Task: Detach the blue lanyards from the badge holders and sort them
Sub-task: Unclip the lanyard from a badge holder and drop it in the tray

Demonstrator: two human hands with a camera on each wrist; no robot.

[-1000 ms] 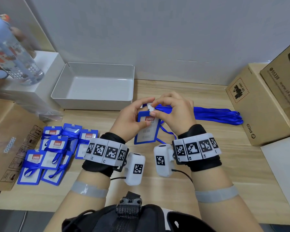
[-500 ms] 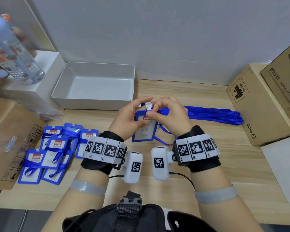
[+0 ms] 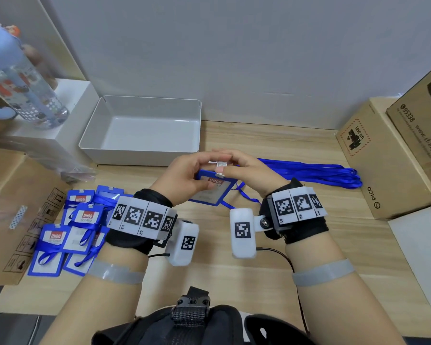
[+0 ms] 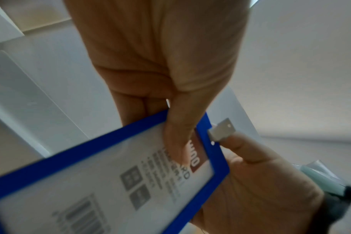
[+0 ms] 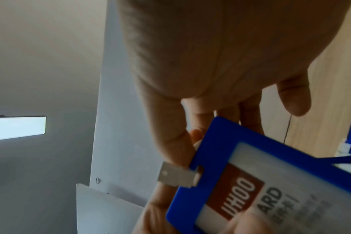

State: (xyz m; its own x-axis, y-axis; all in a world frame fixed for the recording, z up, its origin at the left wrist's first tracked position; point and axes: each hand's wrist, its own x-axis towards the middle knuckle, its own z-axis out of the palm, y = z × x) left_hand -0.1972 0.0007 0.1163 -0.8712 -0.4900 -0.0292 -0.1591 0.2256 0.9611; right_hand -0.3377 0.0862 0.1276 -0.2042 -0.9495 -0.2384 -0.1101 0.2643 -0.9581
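The badge holder (image 3: 215, 192) is showing a blue frame, white insert and red label; the lanyards (image 3: 316, 174) are lying blue on the pale wood-grain worktop (image 3: 271, 265); the tray (image 3: 144, 130) is looking grey-white.

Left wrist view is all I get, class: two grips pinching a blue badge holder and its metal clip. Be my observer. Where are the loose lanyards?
Observer: Head view: a bundle of lanyards lies on the table, right of the right grip, which pinches the metal clip.
Operator: And the other holders?
Observer: A pile of holders, lanyards wrapped round them, lies left of the left grip, which holds the badge holder.
Operator: Any container?
Observer: A white tray stands behind both grips, by the wall.
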